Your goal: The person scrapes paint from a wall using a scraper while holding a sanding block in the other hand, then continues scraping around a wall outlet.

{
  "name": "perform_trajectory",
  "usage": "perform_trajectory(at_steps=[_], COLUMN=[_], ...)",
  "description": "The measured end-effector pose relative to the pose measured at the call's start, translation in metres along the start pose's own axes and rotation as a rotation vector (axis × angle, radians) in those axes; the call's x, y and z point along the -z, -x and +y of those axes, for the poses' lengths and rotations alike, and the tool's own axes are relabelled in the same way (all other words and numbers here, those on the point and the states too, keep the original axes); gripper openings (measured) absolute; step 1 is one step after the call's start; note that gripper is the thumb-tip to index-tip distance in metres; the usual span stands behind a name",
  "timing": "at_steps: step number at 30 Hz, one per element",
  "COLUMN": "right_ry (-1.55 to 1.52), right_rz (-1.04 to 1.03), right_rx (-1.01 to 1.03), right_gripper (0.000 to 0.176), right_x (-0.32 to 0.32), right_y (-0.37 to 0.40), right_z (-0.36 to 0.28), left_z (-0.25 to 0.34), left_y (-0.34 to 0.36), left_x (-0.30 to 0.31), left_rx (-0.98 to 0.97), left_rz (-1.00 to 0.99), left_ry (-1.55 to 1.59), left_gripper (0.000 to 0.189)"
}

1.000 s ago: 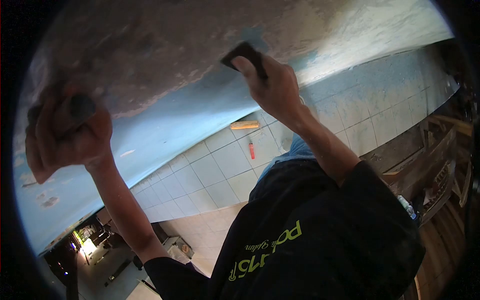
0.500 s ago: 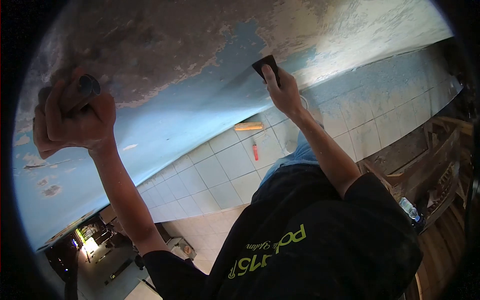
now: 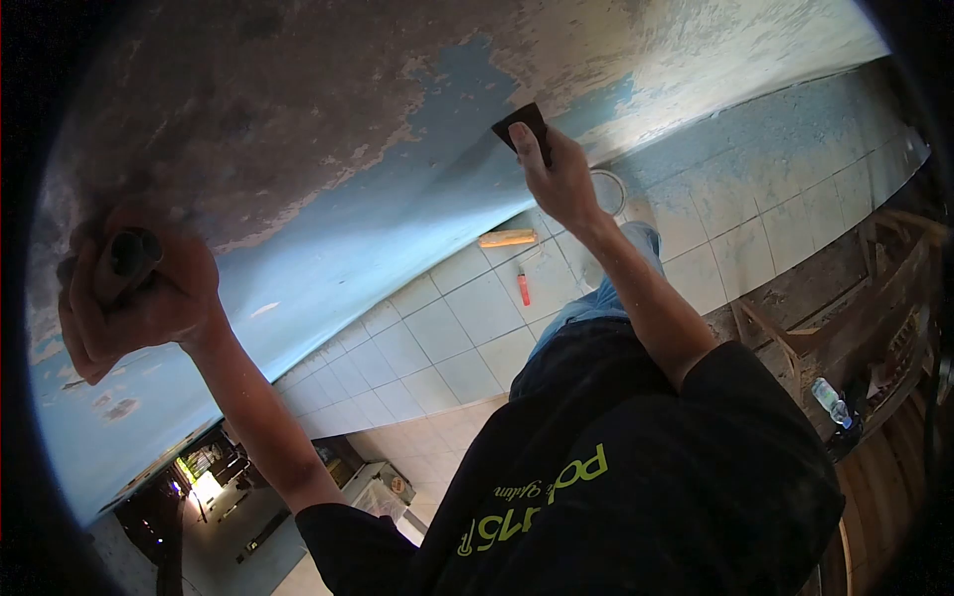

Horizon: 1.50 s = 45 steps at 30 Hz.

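Both hands (image 3: pixel 139 303) (image 3: pixel 561 184) raised, gripping pipe (image 3: pixel 134 253), scraper (image 3: pixel 522 124).

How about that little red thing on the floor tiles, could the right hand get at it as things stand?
Probably not. The right hand is raised against the wall, gripping a scraper, while the red thing lies on the floor tiles below. Nothing covers it, but it looks beyond arm's reach.

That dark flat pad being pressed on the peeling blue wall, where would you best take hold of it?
Probably by its lower end, coming from the side away from the wall. The pad lies flat against the paint, so only its back and edges are free; the right hand grips it that way.
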State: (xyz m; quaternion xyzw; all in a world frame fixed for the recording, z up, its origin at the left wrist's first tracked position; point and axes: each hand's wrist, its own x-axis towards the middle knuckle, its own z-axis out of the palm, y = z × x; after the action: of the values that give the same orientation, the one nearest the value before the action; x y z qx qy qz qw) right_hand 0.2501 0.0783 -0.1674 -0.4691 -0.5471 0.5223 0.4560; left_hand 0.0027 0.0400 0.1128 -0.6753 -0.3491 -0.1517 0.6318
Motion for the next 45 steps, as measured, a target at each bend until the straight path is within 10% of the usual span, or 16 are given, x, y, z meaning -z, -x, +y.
perform_trajectory(at_steps=[14,26,38,45], right_ry=[0.336,-0.194,0.422,0.000], right_rz=[0.004,0.001,0.004,-0.029], right_rx=[0.266,-0.102,0.225,-0.008], right_gripper=[0.040,0.044,0.039,0.045], right_x=[0.010,-0.020,0.013,-0.007], right_y=[-0.007,0.012,0.000,0.007], right_z=[-0.018,-0.031,-0.040,-0.038], left_z=[-0.004,-0.001,-0.007,0.004], left_y=[0.007,0.002,0.004,-0.002], left_x=[0.000,-0.001,0.000,0.003], left_rx=[0.066,-0.024,-0.048,0.006], left_rz=[0.087,0.094,0.064,0.044], left_ry=[0.038,0.003,-0.035,0.052], left_gripper=[0.038,0.039,0.041,0.041])
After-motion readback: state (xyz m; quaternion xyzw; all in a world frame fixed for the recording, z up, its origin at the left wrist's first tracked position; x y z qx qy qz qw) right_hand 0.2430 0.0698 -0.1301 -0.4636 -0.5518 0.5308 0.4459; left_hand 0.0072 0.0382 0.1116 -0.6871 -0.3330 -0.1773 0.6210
